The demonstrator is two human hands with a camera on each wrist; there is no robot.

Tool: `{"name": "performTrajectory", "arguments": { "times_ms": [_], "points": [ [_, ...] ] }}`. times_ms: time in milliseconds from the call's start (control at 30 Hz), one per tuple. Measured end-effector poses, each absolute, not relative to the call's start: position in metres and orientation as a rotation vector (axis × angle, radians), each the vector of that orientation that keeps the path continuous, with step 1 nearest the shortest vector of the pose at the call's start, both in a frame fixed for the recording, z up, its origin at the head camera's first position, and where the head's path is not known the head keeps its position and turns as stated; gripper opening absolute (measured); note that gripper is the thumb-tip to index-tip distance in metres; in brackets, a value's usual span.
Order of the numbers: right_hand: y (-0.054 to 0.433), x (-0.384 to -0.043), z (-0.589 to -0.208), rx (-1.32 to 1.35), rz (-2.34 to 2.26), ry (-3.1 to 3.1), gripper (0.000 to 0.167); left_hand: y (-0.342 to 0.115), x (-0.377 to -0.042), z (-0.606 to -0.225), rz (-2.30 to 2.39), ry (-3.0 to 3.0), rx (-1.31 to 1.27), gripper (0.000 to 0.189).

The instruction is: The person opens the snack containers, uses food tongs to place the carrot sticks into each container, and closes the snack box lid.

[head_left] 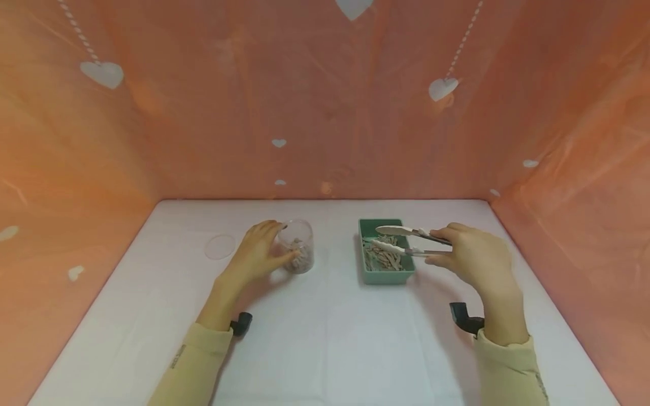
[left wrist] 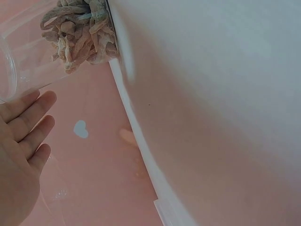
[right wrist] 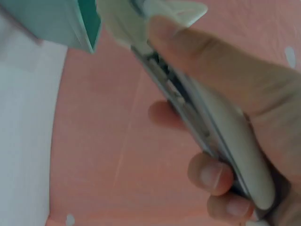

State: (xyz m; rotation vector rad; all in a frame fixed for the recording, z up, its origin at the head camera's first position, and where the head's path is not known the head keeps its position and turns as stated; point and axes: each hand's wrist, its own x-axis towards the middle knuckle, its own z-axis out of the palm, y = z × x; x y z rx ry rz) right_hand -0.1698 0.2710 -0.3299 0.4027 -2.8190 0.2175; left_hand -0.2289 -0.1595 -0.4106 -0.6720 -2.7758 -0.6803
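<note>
A clear plastic jar [head_left: 303,239] stands left of the table's middle with greyish-brown, wrinkled dried strips [left wrist: 82,35] in its bottom. My left hand [head_left: 261,248] holds it from the left, thumb on the near side and fingers toward the far side. In the left wrist view several fingers lie extended by the jar's wall. With my right hand [head_left: 477,256] I grip food tongs [head_left: 418,252] with metal arms and pale tips. Their spread tips are over a green rectangular container [head_left: 386,277], where more such strips [head_left: 388,258] lie.
A thin, clear round disc like a lid [head_left: 220,247] lies on the white tabletop [head_left: 325,338], left of the left hand. Pink-orange sheeting [head_left: 325,101] with white hearts encloses the table at the back and both sides.
</note>
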Motion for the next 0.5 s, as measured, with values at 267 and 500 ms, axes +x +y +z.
{"name": "performTrajectory", "arguments": {
  "times_ms": [267, 500],
  "points": [
    [0.254, -0.18, -0.341, 0.389, 0.152, -2.877, 0.052, -0.16, -0.229, -0.41, -0.679, -2.781, -0.669, 0.076],
    [0.25, -0.182, -0.343, 0.339, 0.152, -2.944, 0.052, -0.16, -0.228, -0.411, -0.695, -2.779, -0.671, 0.076]
  ]
}}
